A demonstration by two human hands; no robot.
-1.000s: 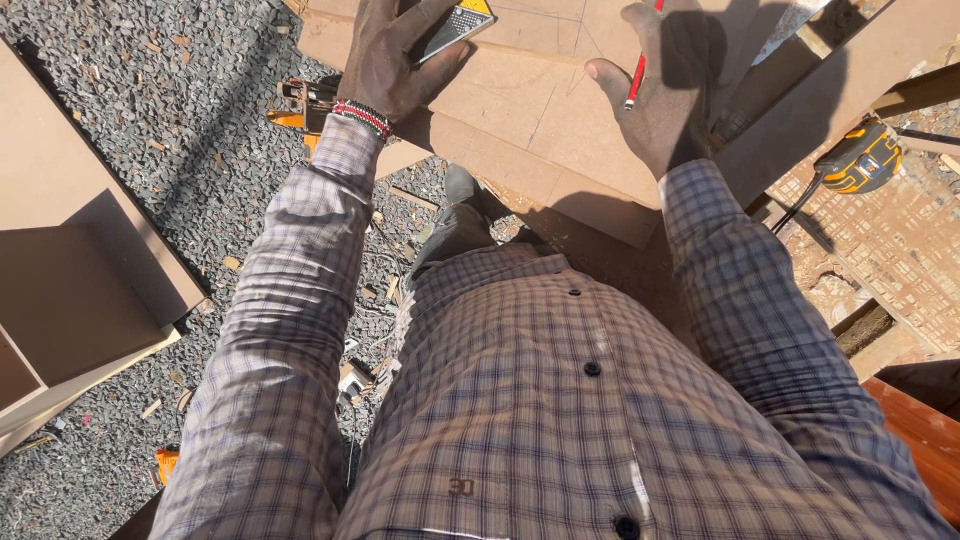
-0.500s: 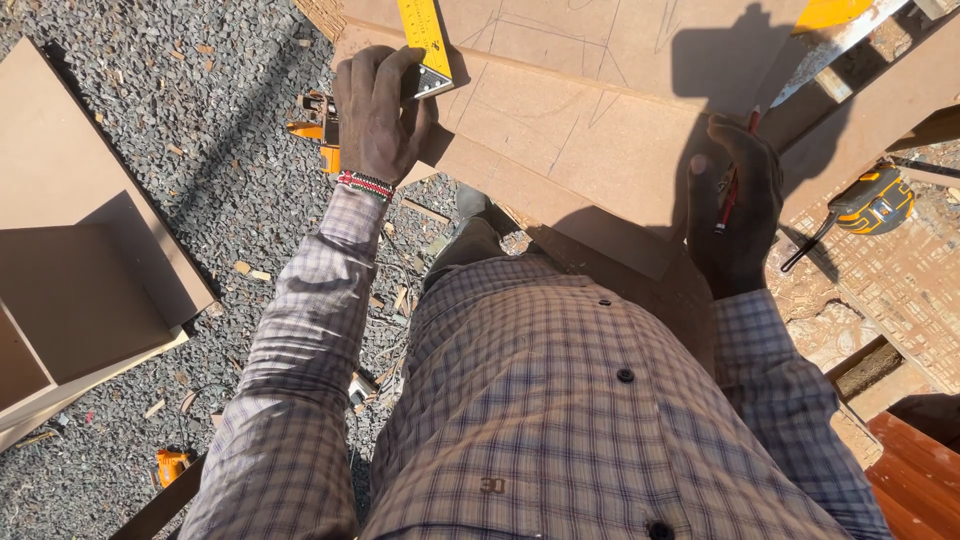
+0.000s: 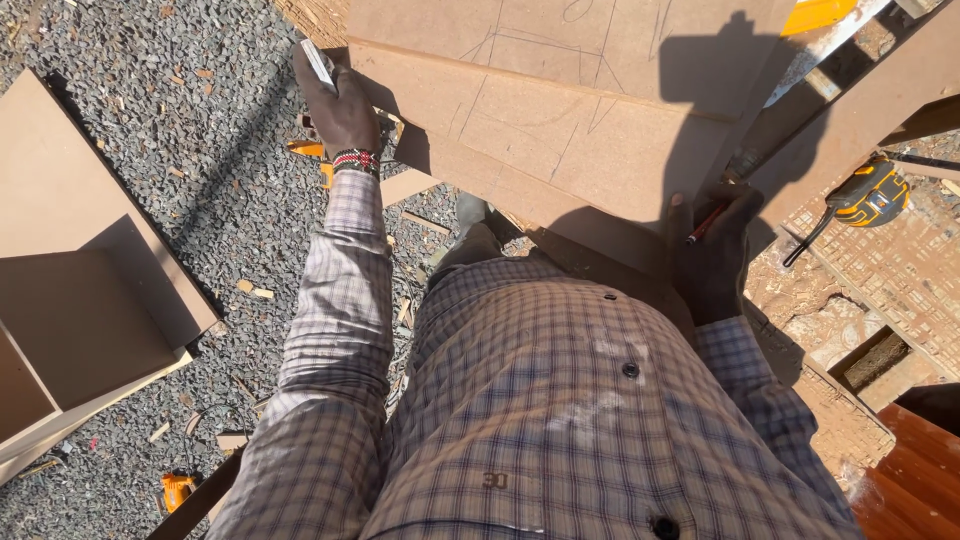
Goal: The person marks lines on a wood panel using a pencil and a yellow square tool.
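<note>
Brown fibreboard sheets (image 3: 560, 110) with pencil lines drawn on them lie stacked in front of me. My left hand (image 3: 342, 108), a beaded band on its wrist, is at the left edge of the sheets and grips a thin flat measuring tool (image 3: 318, 64) seen edge-on. My right hand (image 3: 715, 255) lies in shadow on the near edge of the top sheet, closed around a red pencil (image 3: 703, 226). My checked shirt fills the lower part of the view.
An open box of brown board (image 3: 90, 290) stands on the gravel at the left. A yellow-and-black tape measure (image 3: 868, 195) lies at the right. An orange tool (image 3: 310, 150) sits below my left hand, another orange object (image 3: 178, 490) at bottom left.
My left hand has carried the measuring tool off the sheet to its left edge. My right hand has slid back along the board towards my body.
</note>
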